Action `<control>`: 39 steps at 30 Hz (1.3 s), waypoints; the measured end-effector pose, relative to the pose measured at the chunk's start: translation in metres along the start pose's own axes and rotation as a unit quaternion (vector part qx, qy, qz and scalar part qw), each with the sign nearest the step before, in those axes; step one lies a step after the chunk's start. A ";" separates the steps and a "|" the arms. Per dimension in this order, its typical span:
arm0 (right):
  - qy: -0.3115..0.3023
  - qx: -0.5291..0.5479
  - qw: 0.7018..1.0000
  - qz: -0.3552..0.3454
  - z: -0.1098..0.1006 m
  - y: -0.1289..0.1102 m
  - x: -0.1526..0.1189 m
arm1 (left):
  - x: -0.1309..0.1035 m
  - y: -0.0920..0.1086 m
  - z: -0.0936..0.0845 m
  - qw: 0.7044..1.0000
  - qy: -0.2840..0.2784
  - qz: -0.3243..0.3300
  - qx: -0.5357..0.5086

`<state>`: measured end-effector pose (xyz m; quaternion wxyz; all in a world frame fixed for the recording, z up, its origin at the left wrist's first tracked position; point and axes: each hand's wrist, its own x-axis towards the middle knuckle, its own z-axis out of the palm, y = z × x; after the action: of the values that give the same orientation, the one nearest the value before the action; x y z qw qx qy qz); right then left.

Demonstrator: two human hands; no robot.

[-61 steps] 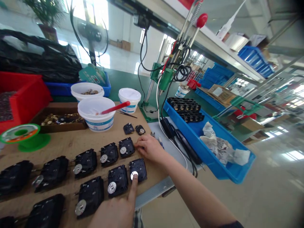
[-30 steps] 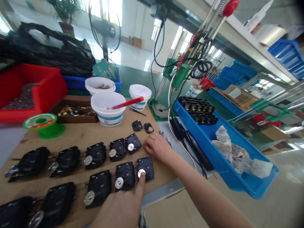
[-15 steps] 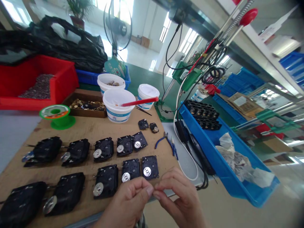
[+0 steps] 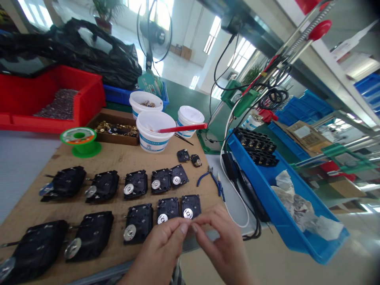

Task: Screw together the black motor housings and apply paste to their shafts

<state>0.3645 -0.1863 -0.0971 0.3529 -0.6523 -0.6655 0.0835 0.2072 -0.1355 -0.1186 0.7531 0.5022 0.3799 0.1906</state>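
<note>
My left hand (image 4: 166, 245) and my right hand (image 4: 221, 241) meet fingertip to fingertip at the front edge of the cardboard sheet (image 4: 97, 156). Thumb and forefinger of each are pinched together; whatever they grip is too small or hidden to name. Just beyond the fingers lies a black clock-movement-like unit with a silver disc (image 4: 190, 206). Several similar black units, such as one by my left hand (image 4: 138, 223), lie in two rows reaching to the left. Two smaller black pieces (image 4: 183, 155) rest farther back.
Blue-handled pliers (image 4: 209, 176) lie right of the rows. White tubs (image 4: 154, 138), one with a red stick (image 4: 182, 128), stand behind, near a box of brass parts (image 4: 115, 132), a green spool (image 4: 86, 148) and a red bin (image 4: 89, 93). A long blue tray (image 4: 285, 221) and cables (image 4: 240, 198) are at right.
The view has shifted, so the table's things sit a little farther right. My hands remain pinched together, and my fingertips now overlap the lower edge of the nearest black unit.
</note>
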 end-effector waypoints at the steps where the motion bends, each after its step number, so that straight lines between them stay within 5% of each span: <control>1: 0.001 -0.004 1.000 0.023 0.000 0.008 0.005 | 0.000 0.000 -0.001 0.995 0.001 0.038 0.091; 3: 0.007 -0.023 0.998 0.053 0.002 0.026 0.016 | 0.001 0.001 -0.002 0.948 -0.010 0.081 0.307; 5: 0.002 -0.046 0.997 0.060 0.005 0.039 0.024 | 0.002 0.002 -0.001 0.870 -0.047 0.071 0.485; 8: -0.018 -0.077 0.995 0.057 0.011 0.045 0.028 | 0.002 0.006 0.002 0.776 -0.114 0.059 0.618; 18: -0.064 -0.194 0.979 -0.013 0.021 0.039 0.019 | -0.001 0.010 0.011 0.719 -0.144 0.095 0.673; 24: -0.106 -0.211 0.971 -0.038 0.023 0.038 0.021 | -0.002 0.010 0.014 0.721 -0.138 0.071 0.675; 31: -0.075 -0.129 0.989 -0.014 0.008 0.043 0.028 | -0.002 0.013 0.010 0.735 -0.120 0.080 0.663; 33: -0.040 -0.108 0.993 -0.003 -0.005 0.036 0.024 | -0.006 0.024 0.001 0.781 -0.114 0.084 0.608; 37: 0.052 -0.067 0.996 0.006 -0.012 -0.014 0.006 | -0.031 0.039 -0.035 0.971 -0.086 -0.010 0.223; 39: 0.053 -0.015 0.997 -0.061 0.008 -0.052 -0.002 | -0.049 0.034 -0.061 0.992 -0.044 -0.112 -0.027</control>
<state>0.3175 -0.1925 -0.0745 0.3822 -0.6191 -0.6858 0.0174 0.1330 -0.1167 -0.0816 0.7990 0.4441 0.3947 0.0926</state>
